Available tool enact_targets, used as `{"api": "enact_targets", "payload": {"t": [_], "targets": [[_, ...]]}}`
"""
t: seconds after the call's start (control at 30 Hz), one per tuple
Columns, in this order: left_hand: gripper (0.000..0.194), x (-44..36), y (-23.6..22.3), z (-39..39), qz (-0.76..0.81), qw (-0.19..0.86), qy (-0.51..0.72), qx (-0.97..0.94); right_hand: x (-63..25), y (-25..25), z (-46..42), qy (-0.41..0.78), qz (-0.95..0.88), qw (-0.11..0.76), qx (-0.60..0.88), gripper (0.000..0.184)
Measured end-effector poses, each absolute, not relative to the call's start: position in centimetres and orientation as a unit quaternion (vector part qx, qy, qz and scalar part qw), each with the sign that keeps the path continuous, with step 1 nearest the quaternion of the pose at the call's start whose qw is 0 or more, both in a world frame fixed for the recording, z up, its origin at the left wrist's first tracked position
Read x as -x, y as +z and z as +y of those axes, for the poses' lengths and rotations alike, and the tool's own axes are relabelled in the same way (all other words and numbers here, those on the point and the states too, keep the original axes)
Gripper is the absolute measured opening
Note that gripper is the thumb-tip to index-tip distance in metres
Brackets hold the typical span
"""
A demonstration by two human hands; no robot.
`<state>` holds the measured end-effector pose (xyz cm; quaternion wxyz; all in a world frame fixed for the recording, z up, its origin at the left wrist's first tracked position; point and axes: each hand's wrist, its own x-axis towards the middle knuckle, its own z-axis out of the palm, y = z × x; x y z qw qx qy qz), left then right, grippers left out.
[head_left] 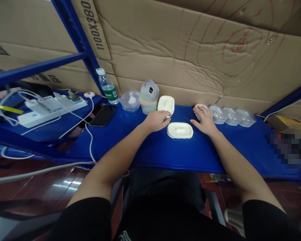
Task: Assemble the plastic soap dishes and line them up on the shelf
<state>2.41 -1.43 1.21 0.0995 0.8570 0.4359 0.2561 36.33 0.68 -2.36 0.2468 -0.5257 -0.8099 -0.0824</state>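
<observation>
My left hand [158, 121] has its fingers drawn together beside a cream rounded lid or shallow tub [166, 103]. A small white bit shows at its fingertips, too small to name. My right hand [204, 119] lies over a pale container [200, 107] at the left end of a row, its thumb apart from the fingers and the container mostly hidden beneath. Between the hands, nearer me, a cream oblong lid [180, 130] with a raised middle sits on the blue table [178, 157]. Three clear-lidded containers [232, 116] continue the row to the right.
Left of the cream pieces stand a stack of pastel bowls [149, 97], clear round plastic lids [130, 101] and a water bottle [107, 87]. A phone [103, 115] lies by a power strip [51, 107] with loose white cables. Cardboard [150, 47] walls the back.
</observation>
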Motion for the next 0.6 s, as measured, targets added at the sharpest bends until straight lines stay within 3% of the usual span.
{"api": "enact_targets", "payload": {"t": [0.17,0.37,0.6], "targets": [[0.036,0.4,2.4,-0.1,0.537,-0.014,0.425,-0.728,-36.4,-2.5,0.7,-0.082,-0.809,0.246,0.528,0.076],[0.056,3.2,2.3,1.4,0.592,-0.029,0.440,-0.674,-36.3,-2.5,0.8,-0.086,-0.815,0.245,0.518,0.077],[0.034,3.0,2.2,1.4,0.593,0.000,0.421,-0.686,-36.5,-2.6,0.9,-0.063,-0.821,0.243,0.513,0.082]]}}
